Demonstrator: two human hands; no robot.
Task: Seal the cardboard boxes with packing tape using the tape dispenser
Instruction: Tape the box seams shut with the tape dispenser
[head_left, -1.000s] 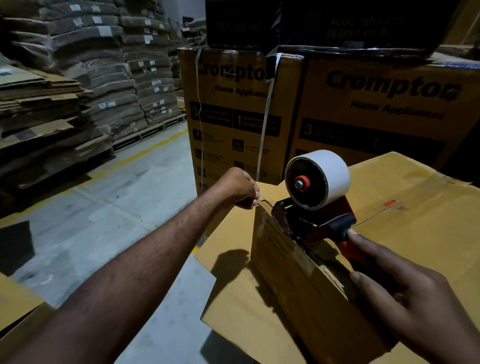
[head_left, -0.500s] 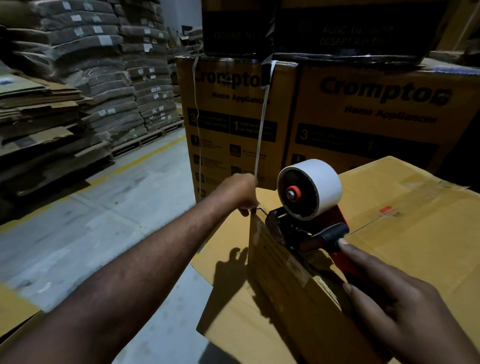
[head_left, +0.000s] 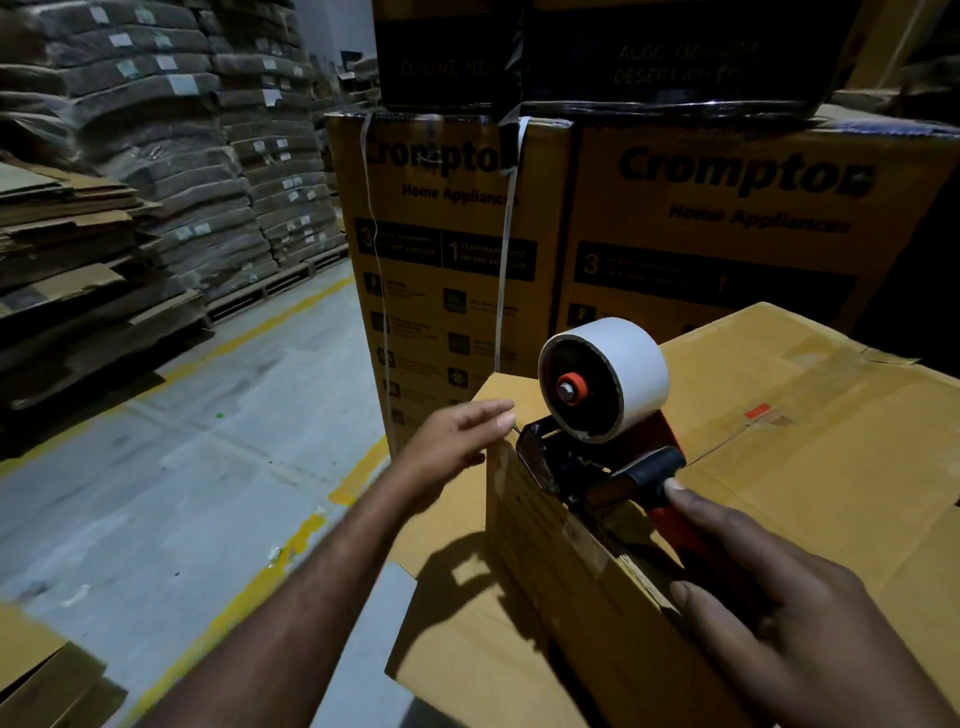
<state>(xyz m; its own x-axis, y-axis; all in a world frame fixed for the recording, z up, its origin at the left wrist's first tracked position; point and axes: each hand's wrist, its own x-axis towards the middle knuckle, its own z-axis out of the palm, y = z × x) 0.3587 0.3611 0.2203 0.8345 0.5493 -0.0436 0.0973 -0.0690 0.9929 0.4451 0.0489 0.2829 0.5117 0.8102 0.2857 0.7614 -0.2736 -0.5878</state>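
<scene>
Tape dispenser (head_left: 623, 415) stayed at the far corner of the cardboard box (head_left: 779, 467), gripped by your right hand (head_left: 779, 623), while your left hand (head_left: 452, 441), fisted before, opened its fingers beside it.

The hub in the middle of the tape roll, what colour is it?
The hub of the tape roll is orange-red; the head view shows it.

Printed cartons (head_left: 457, 249) wall off behind; floor aisle (head_left: 208, 467) open left.

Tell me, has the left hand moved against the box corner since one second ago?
Yes. The left hand has opened from a fist and sunk a little, down and leftward, against the corner of the box.
</scene>
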